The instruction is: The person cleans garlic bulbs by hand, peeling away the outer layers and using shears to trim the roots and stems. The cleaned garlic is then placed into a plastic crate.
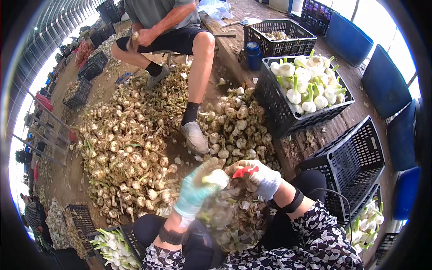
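Observation:
In a teal-and-white glove, my left hand [196,188] is closed around a peeled white garlic bulb [217,178], which shows at its fingertips. My right hand [257,176], in a white and dirt-stained glove, is closed on a small red tool [244,171] right beside the bulb. Motion blurs the fingers of my left hand. Loose peelings [234,216] lie below both hands, between my knees. A large heap of unpeeled garlic [128,153] is spread to the left, and a smaller heap [236,121] lies beyond my hands.
Across from me sits a person [166,27] with a shoe [195,137] near the heaps. A black crate of white garlic [281,105] stands at right, with empty crates [355,157] nearer. Another garlic-filled crate [130,238] is beside my left knee. Blue barrels [348,36] line the right.

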Action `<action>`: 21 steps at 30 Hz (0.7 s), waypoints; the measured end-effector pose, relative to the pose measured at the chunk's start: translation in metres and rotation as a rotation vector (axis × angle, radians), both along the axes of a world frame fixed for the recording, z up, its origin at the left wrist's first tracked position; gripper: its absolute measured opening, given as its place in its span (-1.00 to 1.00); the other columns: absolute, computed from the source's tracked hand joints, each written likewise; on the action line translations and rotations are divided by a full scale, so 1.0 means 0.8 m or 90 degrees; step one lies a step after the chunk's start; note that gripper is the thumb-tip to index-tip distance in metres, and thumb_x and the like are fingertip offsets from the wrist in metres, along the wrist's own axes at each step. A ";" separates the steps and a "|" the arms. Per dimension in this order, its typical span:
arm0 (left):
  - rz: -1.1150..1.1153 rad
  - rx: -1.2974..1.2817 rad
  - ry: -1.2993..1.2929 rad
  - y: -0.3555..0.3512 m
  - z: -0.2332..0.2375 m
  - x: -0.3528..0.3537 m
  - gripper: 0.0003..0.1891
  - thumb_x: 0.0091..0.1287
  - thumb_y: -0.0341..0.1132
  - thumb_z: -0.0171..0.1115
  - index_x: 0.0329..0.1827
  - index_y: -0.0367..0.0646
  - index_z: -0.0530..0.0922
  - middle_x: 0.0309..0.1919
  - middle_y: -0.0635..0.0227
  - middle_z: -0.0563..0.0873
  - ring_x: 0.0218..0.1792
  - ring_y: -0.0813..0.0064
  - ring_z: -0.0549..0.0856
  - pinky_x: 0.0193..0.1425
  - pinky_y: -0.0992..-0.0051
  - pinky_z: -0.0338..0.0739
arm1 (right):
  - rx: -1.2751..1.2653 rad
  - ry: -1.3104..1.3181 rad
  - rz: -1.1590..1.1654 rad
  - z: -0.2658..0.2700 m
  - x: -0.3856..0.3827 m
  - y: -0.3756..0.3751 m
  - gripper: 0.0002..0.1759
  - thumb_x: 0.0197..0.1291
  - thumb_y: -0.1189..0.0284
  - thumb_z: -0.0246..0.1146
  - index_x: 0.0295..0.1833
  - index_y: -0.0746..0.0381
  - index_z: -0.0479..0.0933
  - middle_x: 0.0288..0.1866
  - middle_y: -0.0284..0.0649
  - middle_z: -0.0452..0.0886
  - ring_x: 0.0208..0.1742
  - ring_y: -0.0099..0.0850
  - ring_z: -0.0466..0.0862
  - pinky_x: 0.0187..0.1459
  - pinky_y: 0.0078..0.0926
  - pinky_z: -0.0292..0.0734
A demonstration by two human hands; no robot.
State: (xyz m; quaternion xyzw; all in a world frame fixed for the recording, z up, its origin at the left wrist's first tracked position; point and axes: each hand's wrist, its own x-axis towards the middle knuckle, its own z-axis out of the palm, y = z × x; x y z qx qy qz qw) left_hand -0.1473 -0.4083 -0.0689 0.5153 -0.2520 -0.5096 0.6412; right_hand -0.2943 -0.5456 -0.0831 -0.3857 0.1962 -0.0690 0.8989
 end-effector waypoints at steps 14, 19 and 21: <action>-0.023 0.003 0.063 -0.003 -0.019 0.003 -0.47 0.08 -0.47 0.30 0.16 -0.36 0.39 -0.07 0.19 0.62 -0.09 0.44 0.62 0.01 0.50 0.54 | -0.374 0.137 -0.080 -0.015 0.004 0.007 -0.73 0.17 0.35 0.20 -0.19 0.38 0.48 -0.37 -0.26 0.61 -0.35 -0.55 0.59 -0.27 -0.56 0.51; 0.207 0.069 0.318 -0.010 -0.012 -0.007 -0.75 0.21 -0.39 0.14 -0.12 -0.37 0.56 -0.13 0.20 0.64 -0.12 0.38 0.61 0.09 0.40 0.47 | -0.729 0.043 -0.028 -0.018 0.009 0.036 -0.75 0.21 0.37 0.14 -0.14 0.36 0.46 -0.34 -0.21 0.61 -0.35 -0.49 0.60 -0.23 -0.56 0.51; 0.192 -0.027 0.334 -0.005 -0.025 -0.002 -0.78 0.23 -0.40 0.09 -0.14 -0.35 0.56 -0.18 0.22 0.64 -0.15 0.38 0.61 0.06 0.40 0.49 | -0.338 0.190 -0.038 -0.011 0.014 0.021 -0.74 0.23 0.38 0.13 -0.11 0.37 0.45 -0.33 -0.18 0.60 -0.31 -0.50 0.60 -0.23 -0.56 0.51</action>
